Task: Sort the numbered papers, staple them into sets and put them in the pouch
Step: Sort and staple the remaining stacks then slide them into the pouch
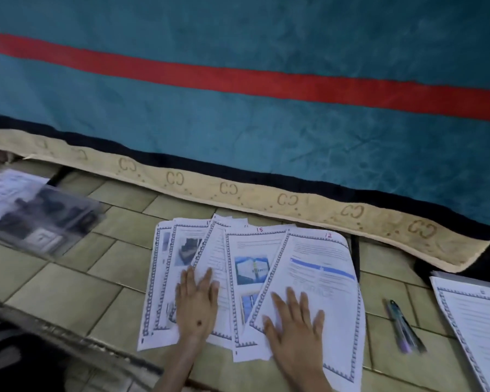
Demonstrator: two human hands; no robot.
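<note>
Numbered papers (266, 267) fanned out on tiled floor (68, 290), centre near, overlapping; red "15" and "12" legible at top edges of two right-hand sheets. Left hand (197, 304) flat, fingers straight and close together, pressing on middle sheets. Right hand (294, 326) flat, fingers spread, pressing on rightmost sheet marked 12. Clear pouch (40, 219) far left on floor, blurred, papers inside, well apart from fan. Pens (405, 326) right of fan, lying on tiles. Second paper stack (475, 321) at right edge. Teal blanket (266, 123) with red stripe and beige border across far side.
</note>
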